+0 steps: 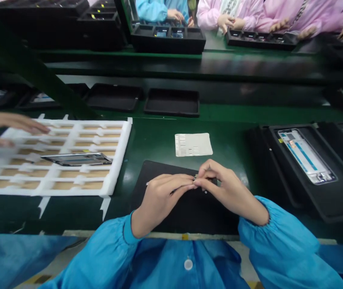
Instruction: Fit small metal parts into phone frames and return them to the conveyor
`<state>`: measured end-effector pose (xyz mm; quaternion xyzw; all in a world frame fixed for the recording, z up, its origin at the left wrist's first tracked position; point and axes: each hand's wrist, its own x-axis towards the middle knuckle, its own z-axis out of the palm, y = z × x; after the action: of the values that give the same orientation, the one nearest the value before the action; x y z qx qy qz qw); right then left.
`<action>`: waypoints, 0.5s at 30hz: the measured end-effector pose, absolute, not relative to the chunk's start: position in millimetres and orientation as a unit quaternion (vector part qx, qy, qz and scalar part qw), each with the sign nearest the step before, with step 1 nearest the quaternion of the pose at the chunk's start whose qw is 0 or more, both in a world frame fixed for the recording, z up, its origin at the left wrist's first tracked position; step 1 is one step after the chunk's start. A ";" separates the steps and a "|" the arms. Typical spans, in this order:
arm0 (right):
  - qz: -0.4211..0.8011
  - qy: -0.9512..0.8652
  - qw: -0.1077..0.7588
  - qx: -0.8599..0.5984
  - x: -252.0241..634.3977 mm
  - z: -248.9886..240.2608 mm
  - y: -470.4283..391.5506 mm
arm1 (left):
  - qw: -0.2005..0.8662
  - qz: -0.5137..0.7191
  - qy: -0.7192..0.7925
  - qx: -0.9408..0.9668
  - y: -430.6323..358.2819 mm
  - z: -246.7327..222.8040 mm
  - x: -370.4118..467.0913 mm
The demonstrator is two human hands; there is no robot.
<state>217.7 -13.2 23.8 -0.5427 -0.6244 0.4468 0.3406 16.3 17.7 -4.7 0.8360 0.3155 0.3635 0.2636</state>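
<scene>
My left hand [167, 194] and my right hand [224, 186] meet over a black mat [171, 216], fingertips touching or nearly so. Both are closed in a pinch around a small dark piece with shiny bits [195, 177], mostly hidden by the fingers; its kind cannot be made out. A tiny pale dot lies on the mat below my right fingers. Just beyond the mat lies a whitish sheet [197, 144] with rows of small silvery strips, touched by neither hand.
At left, a white foam divider tray [115, 160] carries a tilted phone frame [78, 159]; another person's hand [17, 126] reaches over it. Black trays at right hold a phone frame [307, 154]. Shallow black trays [171, 102] stand behind. Across the bench, people handle black bins [168, 44].
</scene>
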 end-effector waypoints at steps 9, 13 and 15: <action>0.294 -0.691 0.356 -0.556 233.3 -4.9 -27.7 | 0.181 0.328 0.332 0.866 16.8 -13.1 18.7; 0.254 -0.739 0.388 -0.489 234.5 -9.3 -30.7 | 0.204 0.292 0.352 0.866 14.8 -2.2 20.0; 0.229 -0.761 0.390 -0.465 235.1 -9.8 -32.7 | 0.214 0.271 0.355 0.869 14.0 3.9 20.6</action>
<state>235.1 -32.7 -9.8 -0.4649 -0.7611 0.2288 0.3903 20.6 14.0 3.9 0.8690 0.3551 0.2706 0.2136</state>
